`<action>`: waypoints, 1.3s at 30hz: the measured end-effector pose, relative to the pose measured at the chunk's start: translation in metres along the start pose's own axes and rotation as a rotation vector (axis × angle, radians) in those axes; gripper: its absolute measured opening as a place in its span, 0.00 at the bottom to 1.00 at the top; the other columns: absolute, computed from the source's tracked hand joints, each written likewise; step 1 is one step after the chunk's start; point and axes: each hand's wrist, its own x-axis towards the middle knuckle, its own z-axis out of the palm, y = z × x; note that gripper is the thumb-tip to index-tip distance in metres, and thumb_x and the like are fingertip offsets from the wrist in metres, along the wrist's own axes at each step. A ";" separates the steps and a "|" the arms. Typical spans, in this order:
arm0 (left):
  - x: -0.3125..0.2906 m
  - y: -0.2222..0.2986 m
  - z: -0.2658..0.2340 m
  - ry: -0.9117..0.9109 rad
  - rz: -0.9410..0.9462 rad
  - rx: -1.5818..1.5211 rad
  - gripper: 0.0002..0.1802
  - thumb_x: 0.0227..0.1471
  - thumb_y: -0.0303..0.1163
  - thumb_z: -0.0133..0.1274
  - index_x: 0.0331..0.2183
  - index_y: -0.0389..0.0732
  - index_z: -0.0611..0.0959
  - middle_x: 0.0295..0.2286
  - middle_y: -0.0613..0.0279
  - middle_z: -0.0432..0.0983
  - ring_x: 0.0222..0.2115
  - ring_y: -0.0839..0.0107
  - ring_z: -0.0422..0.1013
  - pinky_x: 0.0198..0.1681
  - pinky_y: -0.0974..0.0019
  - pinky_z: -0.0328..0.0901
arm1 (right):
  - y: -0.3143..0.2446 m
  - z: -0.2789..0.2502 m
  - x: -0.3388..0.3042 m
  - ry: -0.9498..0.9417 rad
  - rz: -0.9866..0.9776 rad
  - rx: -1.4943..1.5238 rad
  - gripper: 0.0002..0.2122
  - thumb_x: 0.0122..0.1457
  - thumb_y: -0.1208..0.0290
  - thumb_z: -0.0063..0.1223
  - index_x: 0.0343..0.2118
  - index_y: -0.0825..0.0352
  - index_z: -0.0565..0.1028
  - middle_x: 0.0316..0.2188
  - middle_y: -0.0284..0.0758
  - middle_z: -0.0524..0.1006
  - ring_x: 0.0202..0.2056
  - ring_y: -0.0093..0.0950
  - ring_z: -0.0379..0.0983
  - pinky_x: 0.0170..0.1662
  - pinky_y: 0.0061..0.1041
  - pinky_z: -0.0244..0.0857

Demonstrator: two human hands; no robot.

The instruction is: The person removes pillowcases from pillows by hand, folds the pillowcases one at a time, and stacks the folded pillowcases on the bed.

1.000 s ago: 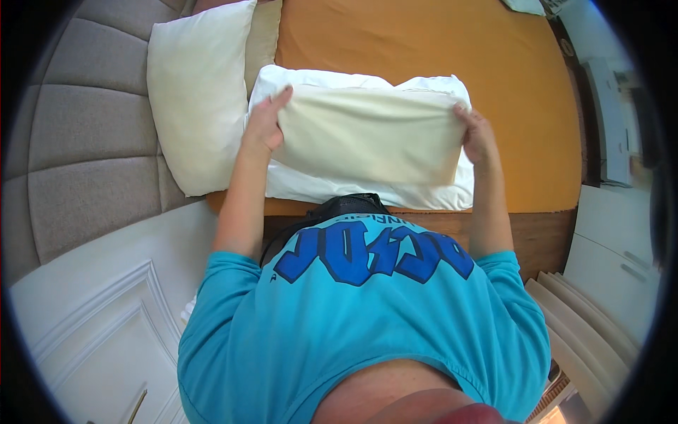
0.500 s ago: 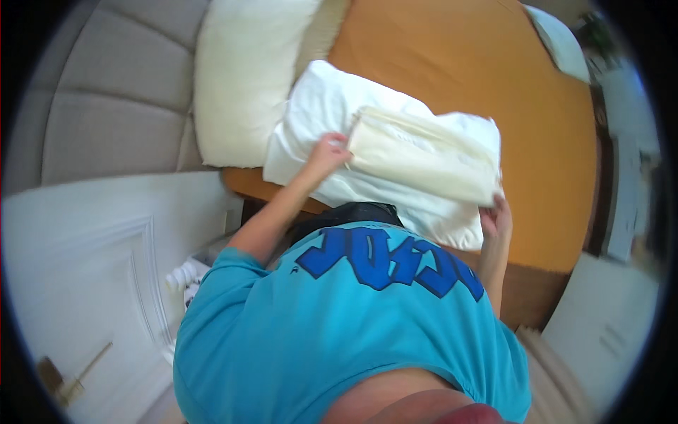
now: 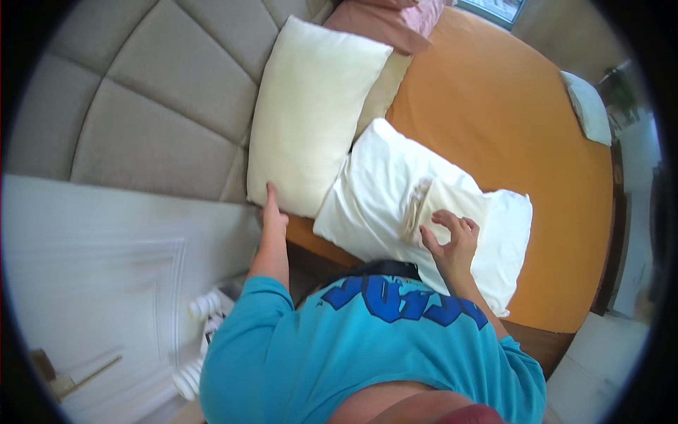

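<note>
A folded cream cloth (image 3: 472, 206) lies on a white pillow (image 3: 381, 191), its layered edges gathered on the left. Over the cloth is my right hand (image 3: 455, 244), thumb and fingers curved apart with nothing between them. My left hand (image 3: 275, 212) reaches the lower edge of a large cream pillow (image 3: 314, 106) that leans by the headboard. One finger of it stretches up onto the pillow; some of the other fingers are hard to make out.
An orange sheet (image 3: 494, 106) covers the bed. A padded grey headboard (image 3: 162, 141) rises at the left, above a white door (image 3: 106, 283). Pink bedding (image 3: 395, 25) lies at the far end, and a pale pillow (image 3: 587, 109) at the far right. White coiled items (image 3: 205, 305) stand low beside me.
The cream cloth went from a long strip held at both ends to a shorter folded bundle. My left hand left it for the large pillow; my right hand moved left over the cloth.
</note>
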 end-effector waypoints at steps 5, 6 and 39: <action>-0.024 -0.003 0.036 -0.036 -0.045 -0.152 0.50 0.43 0.56 0.63 0.58 0.34 0.63 0.54 0.54 0.65 0.54 0.54 0.63 0.56 0.46 0.58 | 0.046 0.023 0.006 0.109 -0.133 -0.469 0.26 0.52 0.52 0.56 0.55 0.52 0.68 0.61 0.34 0.59 0.64 0.43 0.45 0.60 0.59 0.34; -0.026 0.003 0.043 -0.046 0.029 -0.172 0.44 0.46 0.49 0.63 0.56 0.32 0.65 0.52 0.53 0.67 0.52 0.53 0.65 0.55 0.46 0.60 | 0.060 0.035 0.004 0.000 -0.096 -0.510 0.29 0.53 0.49 0.53 0.59 0.50 0.64 0.65 0.34 0.53 0.67 0.47 0.36 0.60 0.63 0.27; -0.410 -0.168 0.222 -1.197 1.626 0.999 0.18 0.34 0.17 0.61 0.32 0.40 0.77 0.28 0.60 0.72 0.30 0.62 0.70 0.36 0.64 0.65 | 0.147 -0.123 -0.089 0.579 -0.192 0.627 0.15 0.45 0.86 0.61 0.36 0.68 0.72 0.36 0.35 0.72 0.34 0.22 0.74 0.34 0.20 0.75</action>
